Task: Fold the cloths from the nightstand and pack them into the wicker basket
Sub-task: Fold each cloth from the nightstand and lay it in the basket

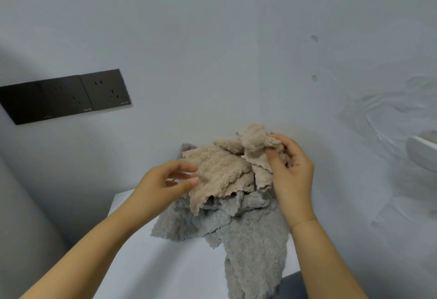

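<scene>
A crumpled beige fluffy cloth (221, 171) lies on top of a heap of grey fluffy cloths (248, 235) on the white nightstand (146, 258). My right hand (289, 171) grips the raised far end of the beige cloth between thumb and fingers. My left hand (165, 180) is at the cloth's left edge, fingers loosely spread and touching the edge, with no clear grip on it. One grey cloth hangs over the nightstand's front edge. The wicker basket is out of view.
A light wall stands right behind the heap. A black socket panel (63, 96) is on the wall at the left. A white object (423, 154) juts in at the right edge.
</scene>
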The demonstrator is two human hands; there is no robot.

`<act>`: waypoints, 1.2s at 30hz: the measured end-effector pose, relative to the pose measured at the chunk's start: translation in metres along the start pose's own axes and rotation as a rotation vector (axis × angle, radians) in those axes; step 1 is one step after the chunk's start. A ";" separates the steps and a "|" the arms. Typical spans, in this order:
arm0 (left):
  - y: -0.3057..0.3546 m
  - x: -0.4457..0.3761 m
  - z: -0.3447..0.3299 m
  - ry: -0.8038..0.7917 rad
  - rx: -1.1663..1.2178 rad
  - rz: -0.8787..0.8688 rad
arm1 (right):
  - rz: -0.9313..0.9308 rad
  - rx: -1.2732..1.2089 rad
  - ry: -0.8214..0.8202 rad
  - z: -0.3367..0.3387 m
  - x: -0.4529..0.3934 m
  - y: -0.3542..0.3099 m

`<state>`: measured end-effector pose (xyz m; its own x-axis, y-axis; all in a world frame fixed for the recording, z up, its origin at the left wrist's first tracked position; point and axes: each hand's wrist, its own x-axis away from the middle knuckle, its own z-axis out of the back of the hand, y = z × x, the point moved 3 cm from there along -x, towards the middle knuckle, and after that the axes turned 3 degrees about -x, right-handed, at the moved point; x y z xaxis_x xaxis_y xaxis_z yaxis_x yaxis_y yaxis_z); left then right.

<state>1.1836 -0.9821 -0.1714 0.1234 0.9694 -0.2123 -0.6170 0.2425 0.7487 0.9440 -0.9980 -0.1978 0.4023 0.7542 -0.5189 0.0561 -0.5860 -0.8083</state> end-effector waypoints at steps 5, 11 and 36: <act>0.014 -0.005 0.008 0.084 0.117 -0.114 | -0.042 -0.096 -0.130 0.001 0.013 -0.012; 0.045 -0.005 -0.016 -0.052 -0.003 -0.375 | -0.195 -0.293 -0.184 0.002 0.021 -0.015; -0.066 0.043 0.026 0.038 0.735 0.371 | 0.281 0.650 -0.631 -0.008 0.068 0.017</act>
<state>1.2497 -0.9556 -0.2133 -0.0228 0.9927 0.1188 0.0558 -0.1174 0.9915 0.9799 -0.9598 -0.2447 -0.2548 0.7431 -0.6187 -0.5642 -0.6339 -0.5291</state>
